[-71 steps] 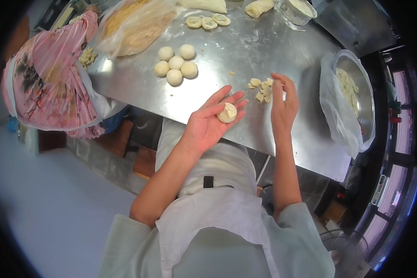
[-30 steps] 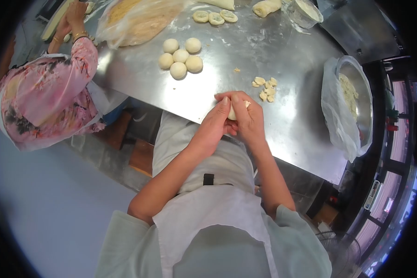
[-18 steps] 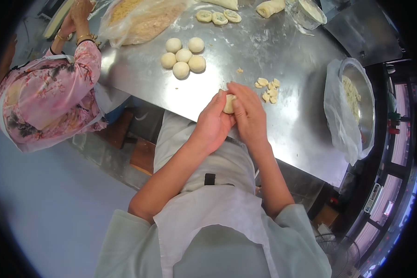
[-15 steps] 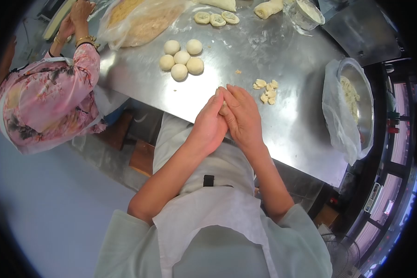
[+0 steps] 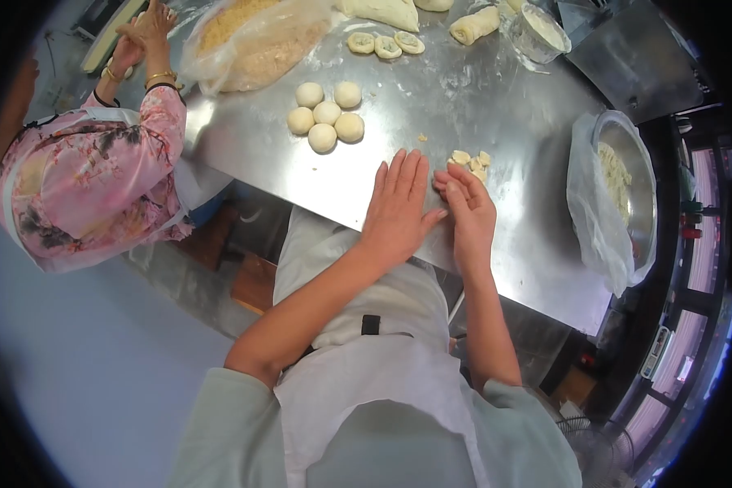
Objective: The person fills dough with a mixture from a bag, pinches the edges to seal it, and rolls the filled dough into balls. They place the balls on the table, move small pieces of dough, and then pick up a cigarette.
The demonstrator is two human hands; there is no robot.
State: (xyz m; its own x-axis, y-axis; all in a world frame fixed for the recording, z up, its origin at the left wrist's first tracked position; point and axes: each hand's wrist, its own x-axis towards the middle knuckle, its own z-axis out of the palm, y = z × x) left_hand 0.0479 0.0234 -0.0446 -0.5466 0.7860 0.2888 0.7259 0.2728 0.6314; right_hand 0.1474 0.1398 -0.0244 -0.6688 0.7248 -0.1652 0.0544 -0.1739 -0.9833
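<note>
My left hand (image 5: 395,210) lies palm down at the near edge of the steel table, fingers stretched out flat and thumb pointing right. Whatever may be under its palm is hidden. Beside it my right hand (image 5: 472,215) has its fingers curled towards the thumb; what they close on, if anything, cannot be made out. Its fingers partly cover a small pile of torn dough pieces (image 5: 461,156). One dough crumb (image 5: 422,138) lies beyond my left fingertips. Further left sits a cluster of several round dough balls (image 5: 326,113).
Steel table (image 5: 537,244). A plastic bag (image 5: 256,61) of crumbly filling, three filled dough rounds (image 5: 387,46) and a dough roll (image 5: 474,26) lie at the back. A plastic-lined metal bowl (image 5: 644,163) stands right. A co-worker in a pink floral top (image 5: 89,179) works left.
My hands, pressed together before, have come apart. The left has turned palm down and flattened; the right has moved rightward with curled fingers to the torn dough pieces. The view has shifted slightly.
</note>
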